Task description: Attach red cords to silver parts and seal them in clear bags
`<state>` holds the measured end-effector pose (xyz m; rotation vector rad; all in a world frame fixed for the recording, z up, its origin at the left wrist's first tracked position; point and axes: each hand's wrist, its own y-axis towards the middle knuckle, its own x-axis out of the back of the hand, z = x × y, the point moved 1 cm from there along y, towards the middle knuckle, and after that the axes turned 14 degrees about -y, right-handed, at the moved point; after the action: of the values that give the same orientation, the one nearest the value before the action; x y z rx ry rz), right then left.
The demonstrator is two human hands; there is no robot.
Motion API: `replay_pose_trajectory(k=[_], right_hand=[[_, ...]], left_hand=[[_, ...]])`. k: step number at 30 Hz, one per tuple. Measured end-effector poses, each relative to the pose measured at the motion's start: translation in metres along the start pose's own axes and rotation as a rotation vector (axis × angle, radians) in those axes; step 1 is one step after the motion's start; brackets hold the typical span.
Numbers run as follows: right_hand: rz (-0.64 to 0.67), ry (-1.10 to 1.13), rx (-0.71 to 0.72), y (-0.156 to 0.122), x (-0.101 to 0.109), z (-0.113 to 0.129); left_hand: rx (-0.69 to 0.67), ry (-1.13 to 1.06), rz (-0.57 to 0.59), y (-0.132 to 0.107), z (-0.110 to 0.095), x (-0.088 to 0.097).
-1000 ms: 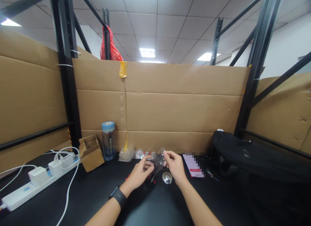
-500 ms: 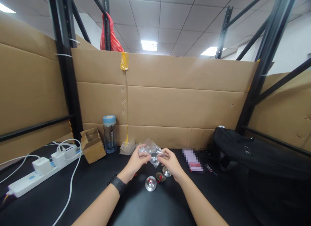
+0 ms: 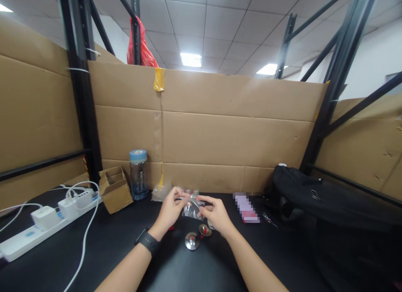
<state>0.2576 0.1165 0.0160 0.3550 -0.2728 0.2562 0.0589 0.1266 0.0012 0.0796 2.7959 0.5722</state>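
Note:
A clear plastic bag (image 3: 192, 210) hangs crinkled and shiny between my two hands. My left hand (image 3: 171, 208), with a black watch on its wrist, pinches the bag's left upper edge between thumb and fingers. On the other side my right hand (image 3: 216, 212) has thumb and forefinger closed on the bag's right edge. Below it on the black table lie a silver finger cymbal (image 3: 191, 241) and a darker finger cymbal (image 3: 205, 230), each with red at its middle. Another metal disc is mostly hidden behind my right hand. A bit of red shows beside my left wrist.
Left stand a white power strip (image 3: 47, 225) with cables, an opened cardboard box (image 3: 116, 191) and a blue-lidded bottle (image 3: 138, 174). Another clear plastic bag (image 3: 161, 192) lies behind my left hand. A blurred-out phone-like thing (image 3: 246, 208) and a black backpack (image 3: 314, 208) are right.
The bag has been turned and lowered, so it hangs flatter between my hands. My right fingers have shifted on its edge. The view has moved slightly.

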Motion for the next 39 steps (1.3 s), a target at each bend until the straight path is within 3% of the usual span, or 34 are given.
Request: replay_pose_trajectory(k=[3,6,7,9,12,15,18,20,23,26,29,31,34,36,39], right_hand=[[-0.094,0.088,-0.026,0.003,0.003,0.000],[-0.197,0.170,-0.020,0.007,0.006,-0.003],[-0.227,0.179,-0.030,0.008,0.007,-0.004],[-0.293,0.194,-0.059,0.008,0.007,-0.006],[-0.348,0.237,-0.116,0.005,0.003,-0.007],[-0.300,0.291,-0.154,0.003,-0.002,-0.007],[-0.202,0.241,-0.142,0.003,-0.002,-0.006],[-0.148,0.069,-0.092,0.003,0.004,-0.005],[-0.005,-0.399,0.091,-0.001,0.018,-0.001],[0.331,-0.768,0.222,-0.009,0.028,0.002],[0.519,-0.906,0.191,-0.014,0.029,0.001],[0.520,-0.931,0.154,-0.014,0.026,0.000],[0.462,-0.907,0.132,-0.013,0.022,-0.001],[0.388,-0.839,0.142,-0.012,0.021,-0.001],[0.215,-0.635,0.163,-0.008,0.020,0.000]], left_hand=[[-0.045,0.045,-0.013,0.003,-0.001,0.003],[-0.205,0.303,-0.069,-0.001,-0.013,0.003],[-0.267,0.412,-0.041,-0.004,-0.019,0.000],[-0.358,0.589,0.120,-0.012,-0.031,-0.008],[-0.381,0.706,0.413,-0.025,-0.041,-0.025],[-0.417,0.799,0.452,-0.033,-0.036,-0.037],[-0.465,0.906,0.404,-0.029,-0.028,-0.036],[-0.496,0.962,0.319,-0.021,-0.027,-0.023],[-0.567,1.016,0.020,-0.004,-0.034,0.014],[-0.623,1.061,-0.267,0.011,-0.034,0.058],[-0.568,1.127,-0.270,0.021,-0.016,0.089],[-0.464,1.194,-0.290,0.024,0.000,0.098],[-0.280,1.258,-0.279,0.023,0.015,0.097],[-0.231,1.248,-0.290,0.020,0.011,0.089],[-0.303,1.125,-0.346,0.015,-0.011,0.070]])
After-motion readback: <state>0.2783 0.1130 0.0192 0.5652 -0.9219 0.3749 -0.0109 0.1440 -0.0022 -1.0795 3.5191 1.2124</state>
